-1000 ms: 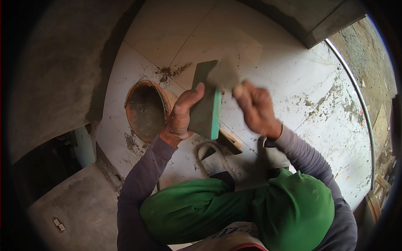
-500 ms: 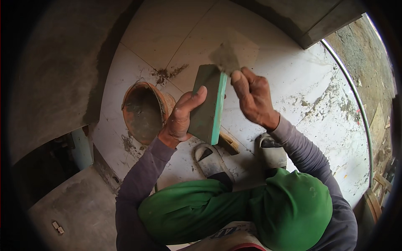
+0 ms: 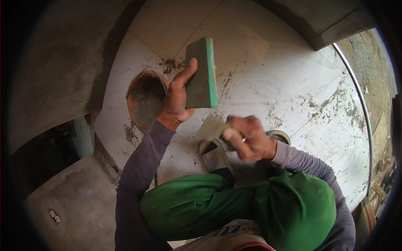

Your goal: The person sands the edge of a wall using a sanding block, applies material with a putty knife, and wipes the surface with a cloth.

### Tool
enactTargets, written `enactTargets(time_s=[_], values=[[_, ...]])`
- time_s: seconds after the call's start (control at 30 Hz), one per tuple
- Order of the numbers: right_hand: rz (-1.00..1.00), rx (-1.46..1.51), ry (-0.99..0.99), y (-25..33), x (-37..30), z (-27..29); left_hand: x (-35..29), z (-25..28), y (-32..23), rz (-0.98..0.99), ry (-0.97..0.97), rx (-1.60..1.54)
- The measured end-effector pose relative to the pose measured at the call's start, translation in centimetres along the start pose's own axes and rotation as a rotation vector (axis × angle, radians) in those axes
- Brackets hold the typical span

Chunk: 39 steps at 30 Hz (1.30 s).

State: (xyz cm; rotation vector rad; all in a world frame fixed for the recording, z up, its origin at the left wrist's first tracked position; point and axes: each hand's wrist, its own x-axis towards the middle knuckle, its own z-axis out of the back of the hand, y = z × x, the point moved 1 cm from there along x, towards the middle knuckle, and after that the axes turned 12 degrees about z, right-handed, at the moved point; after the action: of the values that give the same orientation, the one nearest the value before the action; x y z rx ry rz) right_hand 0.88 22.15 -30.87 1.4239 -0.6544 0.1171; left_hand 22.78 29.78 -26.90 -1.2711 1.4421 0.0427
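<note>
My left hand [image 3: 178, 94] grips a rectangular green-edged board [image 3: 200, 77], its thumb lying across the face and the fingers mostly hidden behind. Grey, mortar-like material covers that face. Lower and to the right, my right hand [image 3: 250, 138] is closed round a putty knife [image 3: 211, 129] with a flat pale-grey blade pointing left, below the board and apart from it. Motion smears the hand and blade; the knife's handle is hidden in the fist. Left of my left hand stands an orange-brown bucket [image 3: 130, 98] with grey mortar inside.
Mortar crumbs [image 3: 312, 103] are scattered over the white tiled floor [image 3: 251, 79]. My slippered foot [image 3: 215, 157] lies just below the blade. A grey wall [image 3: 63, 71] rises at left, a concrete edge [image 3: 335, 31] at upper right. A metal strip [image 3: 360, 92] borders rough ground.
My right hand has brought the putty knife down from the board's top end to below it. My left hand has raised the board, which stands more upright.
</note>
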Motion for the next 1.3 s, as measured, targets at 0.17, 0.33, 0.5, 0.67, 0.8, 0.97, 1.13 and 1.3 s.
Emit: enactTargets(time_s=[0.17,0.33,0.5,0.67,0.8,0.97,1.13,1.3], values=[[0.042,-0.217,-0.221,-0.3,2.8,4.5,-1.2,-0.9,2.2,0.147,0.065,-0.08],[0.286,-0.738,-0.009,-2.8,2.6,3.5,-1.4,-1.6,2.1,0.222,0.108,-0.102],[0.217,-0.683,-0.019,-3.6,-1.2,2.8,-1.8,-1.2,1.6,0.233,0.054,-0.098],[0.007,-0.607,0.042,-3.7,-5.1,4.8,-2.0,-1.3,-0.5,0.024,0.042,-0.02],[-0.54,0.336,-0.247,-1.0,0.0,5.4,-1.8,-0.5,1.5,0.104,0.043,0.071],[-0.725,0.393,-0.214,-4.4,-0.8,6.5,-2.4,-2.0,-0.2,0.047,0.095,0.016],[-0.149,-0.465,-0.188,-0.9,-3.0,5.6,-1.7,-0.1,0.3,-0.017,-0.039,0.148],[0.298,-0.83,0.096,-0.7,-1.0,4.4,-1.0,1.5,2.2,-0.083,-0.093,0.178]])
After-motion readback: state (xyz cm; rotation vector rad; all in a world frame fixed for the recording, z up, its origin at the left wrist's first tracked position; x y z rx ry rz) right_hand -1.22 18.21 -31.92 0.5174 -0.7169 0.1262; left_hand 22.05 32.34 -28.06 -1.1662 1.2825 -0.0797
